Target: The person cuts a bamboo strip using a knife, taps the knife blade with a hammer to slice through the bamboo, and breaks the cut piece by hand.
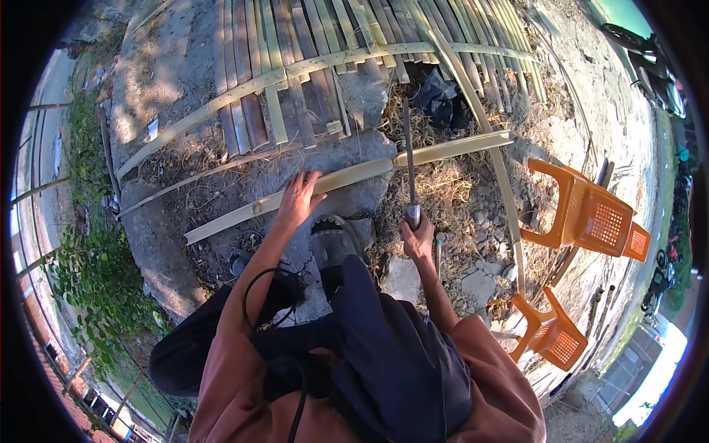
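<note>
A split bamboo strip [358, 173] lies slantwise in front of my feet, its hollow side up. My left hand [298, 199] rests on its near edge, left of the middle, with the fingers bent over it. In my right hand [418, 235] is the handle of a long, narrow blade [410, 151], which points away from me and crosses the bamboo strip. The fingers of that hand are wrapped round the handle. Just below the strip is my shoe [332, 240].
Many bamboo slats [317, 81] lie side by side ahead, crossed by a curved bamboo strip [221, 101]. Black plastic [442, 96] sits beyond the blade. On the right are an orange chair [602, 219] and another orange chair [557, 341]. Leafy plants [103, 288] grow at left.
</note>
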`<move>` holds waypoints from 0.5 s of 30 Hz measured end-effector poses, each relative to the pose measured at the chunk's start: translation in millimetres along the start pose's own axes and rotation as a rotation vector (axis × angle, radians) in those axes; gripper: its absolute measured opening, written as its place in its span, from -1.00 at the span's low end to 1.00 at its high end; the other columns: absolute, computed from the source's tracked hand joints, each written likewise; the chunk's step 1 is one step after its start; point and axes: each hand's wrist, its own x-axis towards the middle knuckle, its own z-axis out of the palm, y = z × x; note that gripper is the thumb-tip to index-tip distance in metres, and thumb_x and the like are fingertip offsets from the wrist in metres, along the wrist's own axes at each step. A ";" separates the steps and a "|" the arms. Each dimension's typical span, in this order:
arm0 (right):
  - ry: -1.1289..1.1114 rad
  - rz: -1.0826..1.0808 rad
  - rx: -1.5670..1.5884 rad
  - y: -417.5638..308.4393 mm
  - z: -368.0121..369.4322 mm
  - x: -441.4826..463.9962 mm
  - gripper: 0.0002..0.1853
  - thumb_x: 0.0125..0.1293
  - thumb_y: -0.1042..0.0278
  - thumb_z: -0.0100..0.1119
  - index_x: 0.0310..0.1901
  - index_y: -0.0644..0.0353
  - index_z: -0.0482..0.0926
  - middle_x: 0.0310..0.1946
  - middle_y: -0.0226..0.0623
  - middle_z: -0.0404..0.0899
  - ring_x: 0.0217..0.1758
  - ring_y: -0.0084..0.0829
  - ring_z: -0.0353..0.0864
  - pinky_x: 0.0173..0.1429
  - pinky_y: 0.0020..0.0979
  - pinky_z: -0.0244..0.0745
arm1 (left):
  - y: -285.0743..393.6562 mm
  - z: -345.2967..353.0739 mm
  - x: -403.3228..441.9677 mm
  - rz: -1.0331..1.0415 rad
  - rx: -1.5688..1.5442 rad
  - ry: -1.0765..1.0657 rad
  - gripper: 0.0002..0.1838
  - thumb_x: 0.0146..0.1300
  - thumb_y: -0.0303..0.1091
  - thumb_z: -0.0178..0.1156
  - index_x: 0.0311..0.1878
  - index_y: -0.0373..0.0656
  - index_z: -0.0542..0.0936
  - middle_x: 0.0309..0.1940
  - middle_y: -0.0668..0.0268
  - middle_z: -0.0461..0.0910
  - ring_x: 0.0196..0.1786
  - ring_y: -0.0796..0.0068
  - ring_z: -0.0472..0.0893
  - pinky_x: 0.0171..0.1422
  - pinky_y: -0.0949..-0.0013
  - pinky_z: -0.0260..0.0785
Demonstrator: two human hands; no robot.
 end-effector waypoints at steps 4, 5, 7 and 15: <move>0.016 -0.035 -0.020 -3.3 3.5 2.4 -0.65 0.10 0.20 0.24 -0.22 0.35 0.55 -0.57 -0.26 0.50 -0.52 -0.47 0.41 -0.35 -0.30 0.42 | 2.1 3.1 -2.5 0.025 -0.005 0.047 -0.45 0.22 -0.25 0.39 0.23 -0.06 0.40 0.07 0.08 0.45 0.18 -0.03 0.50 0.23 -0.08 0.33; 0.005 -0.024 0.024 -2.1 4.2 2.2 -0.65 0.10 0.21 0.24 -0.22 0.35 0.55 -0.57 -0.27 0.50 -0.51 -0.47 0.41 -0.34 -0.30 0.42 | 2.0 6.6 -2.8 0.030 -0.012 0.055 -0.45 0.24 -0.24 0.38 0.23 -0.06 0.39 0.07 0.08 0.45 0.17 -0.04 0.50 0.24 -0.10 0.31; -0.007 -0.017 0.071 -0.8 2.1 1.1 -0.66 0.10 0.21 0.25 -0.22 0.35 0.55 -0.57 -0.27 0.50 -0.51 -0.48 0.41 -0.34 -0.30 0.43 | -4.1 19.2 -6.1 -0.010 -0.003 0.016 -0.43 0.26 -0.21 0.37 0.26 -0.06 0.37 0.09 0.08 0.45 0.18 -0.04 0.49 0.21 -0.09 0.30; 0.005 -0.028 0.031 3.0 -8.2 -9.7 -0.63 0.09 0.21 0.26 -0.15 0.33 0.59 -0.52 -0.23 0.57 -0.48 -0.43 0.51 -0.28 -0.30 0.49 | -16.2 32.8 -7.7 0.033 0.087 0.048 -0.40 0.30 -0.13 0.34 0.28 -0.14 0.32 0.10 0.05 0.45 0.17 -0.04 0.49 0.14 -0.09 0.30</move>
